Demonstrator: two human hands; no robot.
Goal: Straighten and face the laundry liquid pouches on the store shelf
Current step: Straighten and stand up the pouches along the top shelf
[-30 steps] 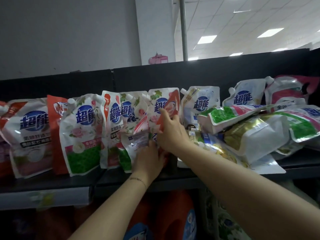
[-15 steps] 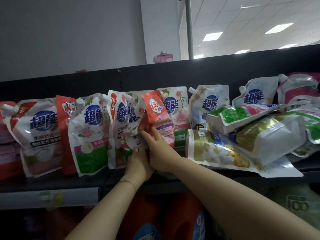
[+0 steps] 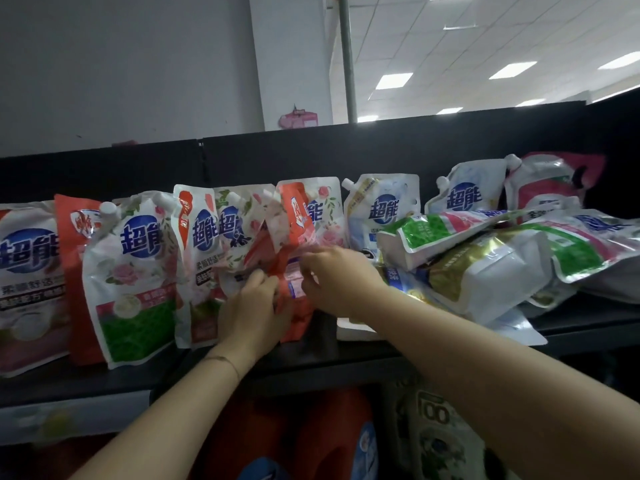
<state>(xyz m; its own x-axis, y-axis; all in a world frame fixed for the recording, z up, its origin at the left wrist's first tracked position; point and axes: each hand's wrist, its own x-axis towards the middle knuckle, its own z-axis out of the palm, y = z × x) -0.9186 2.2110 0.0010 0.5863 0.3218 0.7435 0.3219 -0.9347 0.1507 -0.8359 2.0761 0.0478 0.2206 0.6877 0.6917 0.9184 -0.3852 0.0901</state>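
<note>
Red pouch (image 3: 294, 233) on shelf (image 3: 346, 356), grasped by left grip (image 3: 252, 313) and right grip (image 3: 341, 280).

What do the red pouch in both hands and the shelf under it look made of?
Red pouch: thin flexible plastic film, glossy; it crumples and glints where the left hand and right hand grip it. Shelf: hard, dark, matte, probably painted metal, though dim light leaves that open.

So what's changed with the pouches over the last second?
The orange pouch, face-on half a second ago, is now twisted nearly edge-on. The right hand dropped from a pouch's top to pinch the orange one's middle; the left hand grips its lower edge. The standing pouches on the left and the toppled heap on the right stayed put.
</note>
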